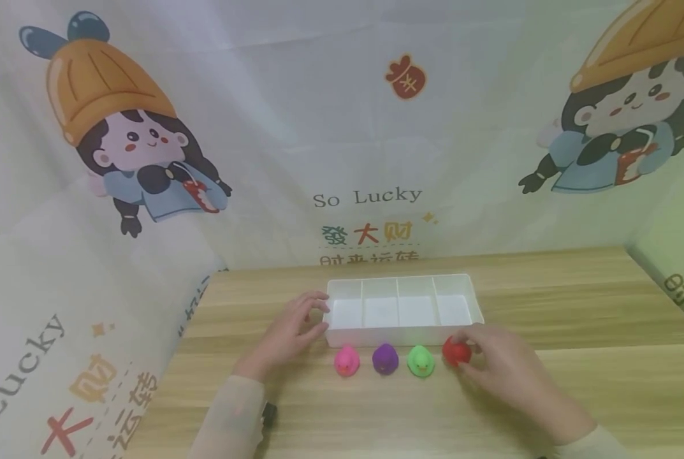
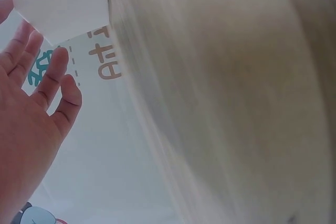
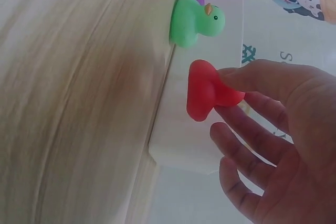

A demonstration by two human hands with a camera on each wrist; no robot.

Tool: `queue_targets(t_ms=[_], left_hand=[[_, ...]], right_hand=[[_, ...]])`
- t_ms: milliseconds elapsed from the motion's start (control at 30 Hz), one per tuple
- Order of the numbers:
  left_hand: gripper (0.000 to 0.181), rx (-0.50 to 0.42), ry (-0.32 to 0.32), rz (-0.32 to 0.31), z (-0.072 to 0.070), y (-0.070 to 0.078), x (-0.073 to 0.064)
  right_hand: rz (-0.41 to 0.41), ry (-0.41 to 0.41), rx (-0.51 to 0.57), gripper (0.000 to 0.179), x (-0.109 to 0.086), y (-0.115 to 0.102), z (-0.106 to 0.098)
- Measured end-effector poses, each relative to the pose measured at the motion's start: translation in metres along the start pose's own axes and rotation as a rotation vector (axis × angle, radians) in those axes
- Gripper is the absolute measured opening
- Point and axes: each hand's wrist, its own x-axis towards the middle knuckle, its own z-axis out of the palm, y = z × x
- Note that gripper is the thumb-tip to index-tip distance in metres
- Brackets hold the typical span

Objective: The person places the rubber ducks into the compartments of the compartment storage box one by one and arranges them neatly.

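Observation:
A white tray (image 1: 393, 336) with several compartments in a row lies on the wooden table. Before its front wall stand a pink rubber duck (image 1: 347, 361), a purple rubber duck (image 1: 385, 359) and a green rubber duck (image 1: 421, 361). My right hand (image 1: 499, 360) pinches a red rubber duck (image 3: 202, 90) between thumb and fingers, at the tray's front right corner; the right wrist view shows it raised off the table. At the tray's left end my left hand (image 1: 290, 328) has its fingertips right at the wall, fingers spread and slightly bent.
The wooden table (image 1: 594, 306) reaches back to a pale printed cloth (image 1: 284, 127) with cartoon figures and lettering. More of this cloth hangs at the left and right sides. A small black object (image 1: 269, 414) sits at the left sleeve.

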Motion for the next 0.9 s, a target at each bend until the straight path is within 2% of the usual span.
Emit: queue_targets(t_ms=[167, 333, 633, 900], left_hand=[[0.027, 0.002, 0.0, -0.009, -0.001, 0.0018, -0.003], [0.028, 0.012, 0.001, 0.009, 0.0002, 0.0026, -0.0019], [0.029, 0.004, 0.006, 0.008, -0.0019, 0.0051, -0.0005], [0.028, 0.011, -0.007, 0.032, -0.0015, 0.0024, 0.0006]], right_hand=[[-0.037, 0.011, 0.026, 0.03, 0.0002, -0.0021, 0.0031], [-0.078, 0.029, 0.017, 0.03, -0.0002, -0.0013, 0.0036], [-0.075, 0.028, 0.027, 0.03, 0.0047, -0.0026, -0.0011], [-0.123, 0.045, 0.018, 0.032, 0.0064, -0.0064, -0.0043]])
